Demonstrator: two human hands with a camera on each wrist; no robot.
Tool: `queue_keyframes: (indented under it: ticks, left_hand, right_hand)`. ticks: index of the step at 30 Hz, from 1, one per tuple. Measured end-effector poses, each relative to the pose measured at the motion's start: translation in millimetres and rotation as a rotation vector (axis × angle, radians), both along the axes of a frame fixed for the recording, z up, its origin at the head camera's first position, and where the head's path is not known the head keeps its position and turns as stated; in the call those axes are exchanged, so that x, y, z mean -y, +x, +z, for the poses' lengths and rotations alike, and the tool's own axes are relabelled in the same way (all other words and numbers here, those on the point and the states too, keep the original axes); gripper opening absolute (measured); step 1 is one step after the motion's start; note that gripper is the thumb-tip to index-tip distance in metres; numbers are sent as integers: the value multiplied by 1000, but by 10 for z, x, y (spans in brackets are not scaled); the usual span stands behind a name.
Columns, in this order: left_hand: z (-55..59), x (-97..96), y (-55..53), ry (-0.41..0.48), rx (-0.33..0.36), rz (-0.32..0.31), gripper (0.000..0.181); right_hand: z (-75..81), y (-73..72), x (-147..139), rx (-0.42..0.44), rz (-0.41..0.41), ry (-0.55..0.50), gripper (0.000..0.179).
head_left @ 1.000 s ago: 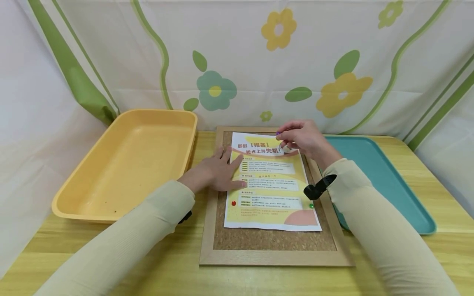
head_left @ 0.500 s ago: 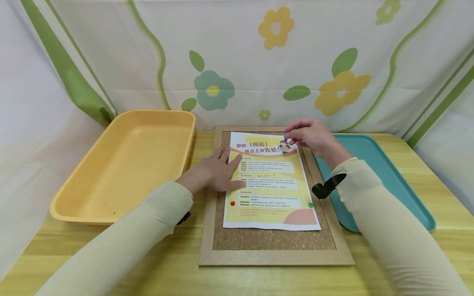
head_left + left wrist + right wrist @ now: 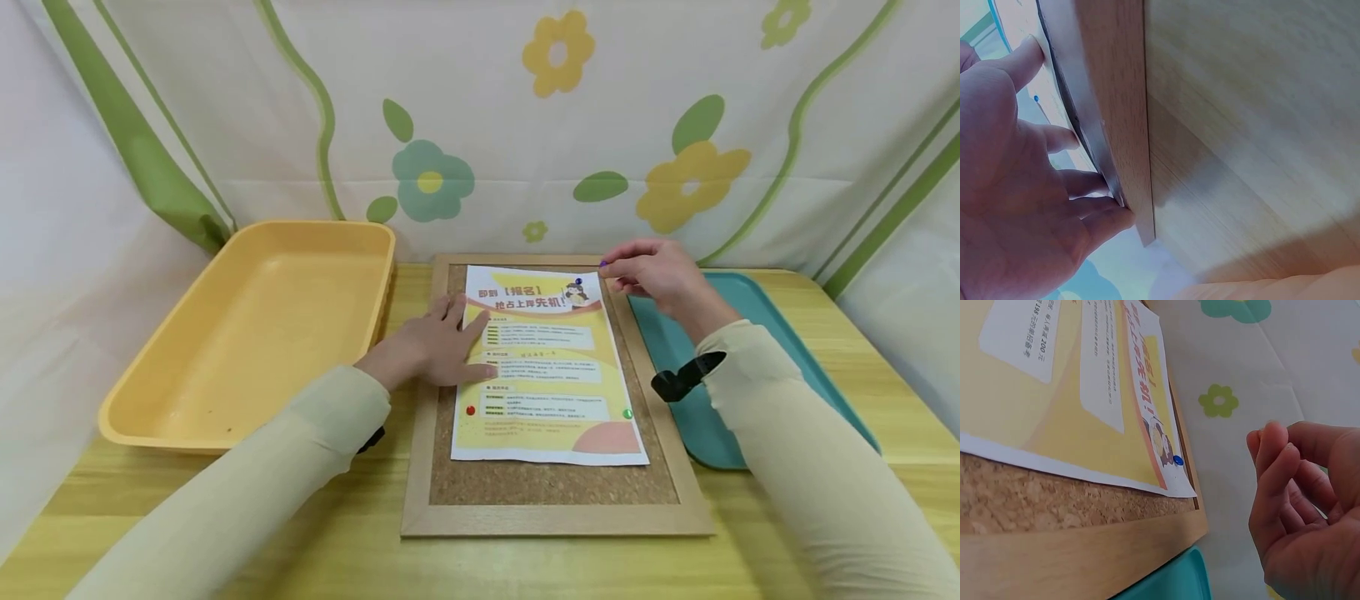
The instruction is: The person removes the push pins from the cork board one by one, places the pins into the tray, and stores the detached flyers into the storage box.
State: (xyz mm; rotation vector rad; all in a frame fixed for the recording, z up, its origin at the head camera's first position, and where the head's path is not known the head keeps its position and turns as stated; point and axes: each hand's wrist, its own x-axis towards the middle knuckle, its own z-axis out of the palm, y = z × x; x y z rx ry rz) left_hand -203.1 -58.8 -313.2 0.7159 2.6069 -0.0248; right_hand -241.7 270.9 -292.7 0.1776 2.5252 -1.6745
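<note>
A yellow and white poster point(image 3: 543, 337) lies on a framed cork board point(image 3: 555, 487). My left hand point(image 3: 442, 346) rests with spread fingers on the poster's left edge; in the left wrist view its fingertips point(image 3: 1063, 139) touch the paper and the frame. Just off the poster's top right corner, my right hand point(image 3: 648, 271) pinches a small purple push pin point(image 3: 603, 264), which its fingers mostly hide in the right wrist view. A blue push pin point(image 3: 1178, 460) sits in that corner. Lower down are a red push pin point(image 3: 470, 410) at left and a green push pin point(image 3: 628, 413) at right.
To the left stands a deep yellow tray point(image 3: 247, 333) with a few specks in it. A flat teal tray point(image 3: 712, 433) lies on the right, partly under the right arm. Behind the wooden table point(image 3: 330, 517) hangs a flowered white curtain point(image 3: 495, 100).
My right hand has moved right, away from the poster's top right corner, with the purple push pin. The blue push pin there has come into view. My left hand has stayed in place.
</note>
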Motion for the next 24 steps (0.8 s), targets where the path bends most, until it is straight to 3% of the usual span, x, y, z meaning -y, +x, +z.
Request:
queue_keyframes:
  ticks: [4,12,21,24]
  left_hand:
    - [3,-26,1,7,4,-2,93]
    - [42,-38,-16,4,4,-6,94]
    - [43,-53,-8,1,19,2,95]
    - [32,-56,-3,-4,18,4,95]
  right_hand:
    - [9,29,-95,-3,-29,46,26]
    - [32,42,-275,2,-64,21,4]
    - [-18,46,-436,11,-90,36,4]
    - [-44,53,-471,8,-96,64,11]
